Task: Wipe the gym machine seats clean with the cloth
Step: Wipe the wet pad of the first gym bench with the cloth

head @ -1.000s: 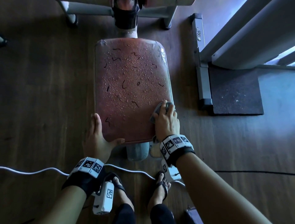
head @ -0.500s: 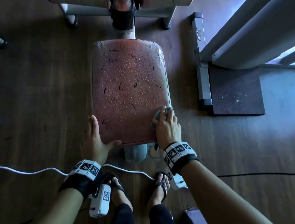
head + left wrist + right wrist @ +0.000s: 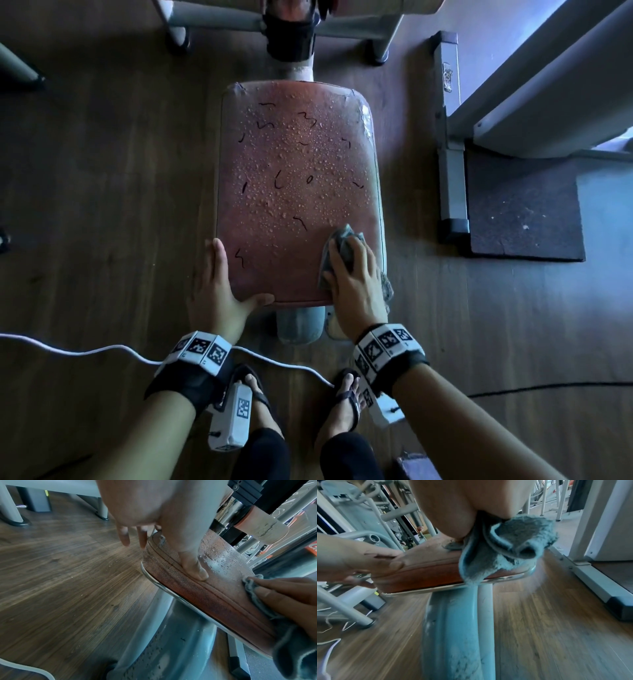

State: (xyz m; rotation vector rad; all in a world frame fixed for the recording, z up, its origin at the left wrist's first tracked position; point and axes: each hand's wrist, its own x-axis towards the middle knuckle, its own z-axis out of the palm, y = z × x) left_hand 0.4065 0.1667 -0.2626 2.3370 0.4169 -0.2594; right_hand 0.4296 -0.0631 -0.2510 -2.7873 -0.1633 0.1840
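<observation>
A reddish-brown padded seat [image 3: 294,185] on a grey post is covered in water droplets and short dark squiggly marks. My right hand [image 3: 352,270] presses a crumpled grey cloth [image 3: 346,240] onto the seat's near right corner, fingers curled over it; the cloth [image 3: 501,550] hangs over the seat's front edge. My left hand [image 3: 219,284] braces the near left corner, fingers straight along the side and thumb [image 3: 193,566] lying on the front edge of the seat [image 3: 197,588]. The cloth [image 3: 252,588] shows at the right under my right fingers.
Dark wood floor surrounds the seat. A grey machine frame [image 3: 281,24] stands behind it, a grey rail [image 3: 448,137] and a dark mat [image 3: 524,212] to the right. A white cable [image 3: 85,353] runs across the floor by my sandalled feet [image 3: 346,401].
My right hand with the cloth has slid back toward the seat's near edge. The left hand stays on the near left corner.
</observation>
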